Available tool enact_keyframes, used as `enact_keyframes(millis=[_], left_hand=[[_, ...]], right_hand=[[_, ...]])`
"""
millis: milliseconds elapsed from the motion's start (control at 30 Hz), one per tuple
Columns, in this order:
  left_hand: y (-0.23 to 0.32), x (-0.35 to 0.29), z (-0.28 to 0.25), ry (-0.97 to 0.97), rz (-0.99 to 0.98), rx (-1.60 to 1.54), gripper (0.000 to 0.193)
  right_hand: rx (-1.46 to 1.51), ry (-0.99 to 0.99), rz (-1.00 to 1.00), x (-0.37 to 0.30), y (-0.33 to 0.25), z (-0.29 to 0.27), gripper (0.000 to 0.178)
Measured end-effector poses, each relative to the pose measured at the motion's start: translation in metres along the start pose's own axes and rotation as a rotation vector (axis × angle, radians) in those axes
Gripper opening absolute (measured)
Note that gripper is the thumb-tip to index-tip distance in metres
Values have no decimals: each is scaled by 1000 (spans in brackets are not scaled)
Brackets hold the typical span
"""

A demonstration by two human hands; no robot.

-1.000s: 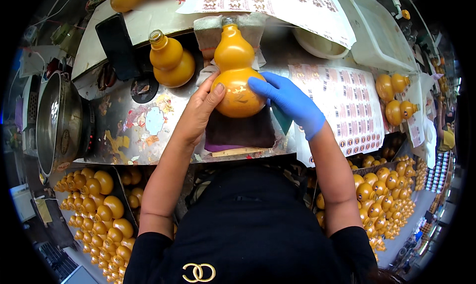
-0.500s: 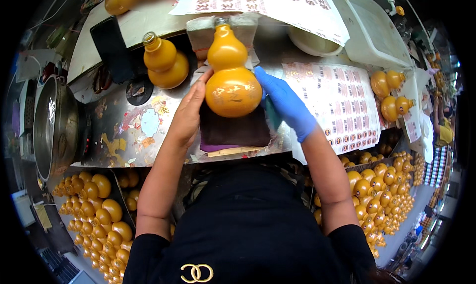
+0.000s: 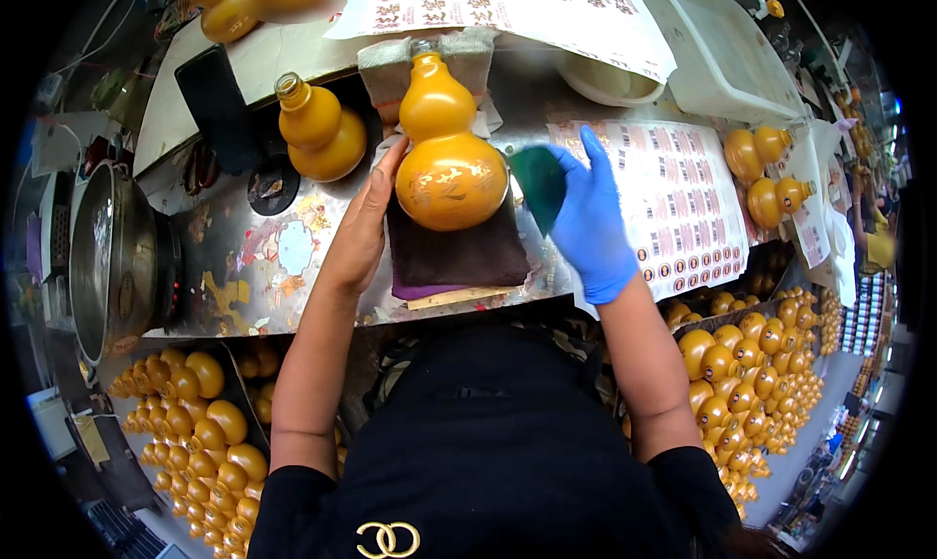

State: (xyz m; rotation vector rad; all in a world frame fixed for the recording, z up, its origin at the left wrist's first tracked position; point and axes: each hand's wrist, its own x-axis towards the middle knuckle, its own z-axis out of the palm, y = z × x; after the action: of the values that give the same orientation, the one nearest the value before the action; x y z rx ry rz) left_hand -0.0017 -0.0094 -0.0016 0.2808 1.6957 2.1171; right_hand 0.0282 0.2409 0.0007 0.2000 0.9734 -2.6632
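- Gourd bottle, glossy amber and two-lobed, lies on a dark folded cloth on the cluttered metal surface, neck pointing away from the person onto a pale padded block.
- Gold markings now show on the big lower bulb; a second ago the gloved fingers covered that face.
- Right hand, in a blue glove, has pulled back to the right of the gourd bottle and no longer touches it. Its grip is loosely closed around a dark green flexible piece, index finger sticking out.
- Left hand stays bare and open, fingers flat against the left flank of the gourd bottle, steadying it rather than clasping it.
- Judging from this, the pressing over the bulb looks finished and the decorated face is left exposed.
- Left of the gourd bottle stands a second amber gourd; right of it lie sheets of small printed decals.
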Motion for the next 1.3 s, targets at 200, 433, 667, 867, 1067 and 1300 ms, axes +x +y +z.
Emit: enact_keyframes(millis=[200,433,667,867,1067,1300], left_hand=[[-4,-1,13,14,4,-89,61],[2,-5,13,25,-7,-63,55],[-5,-4,8,29,19,-78,54],[1,-1,5,4,-1,-49,57],[15,9,10,-50,16,48,64],[15,8,5,-105,-18,-105,57]], right_hand=[[-1028,-181,-369,-5,-22,82,26],[-1561,-215,-520,37,-43,92,27],[-1805,-396,-374,48,-40,120,24],[-1959,-439,-411,67,-41,129,23],[-1678,-124,-1008,40,-23,115,26],[-1949,-178,-1236,-21,60,70,41]])
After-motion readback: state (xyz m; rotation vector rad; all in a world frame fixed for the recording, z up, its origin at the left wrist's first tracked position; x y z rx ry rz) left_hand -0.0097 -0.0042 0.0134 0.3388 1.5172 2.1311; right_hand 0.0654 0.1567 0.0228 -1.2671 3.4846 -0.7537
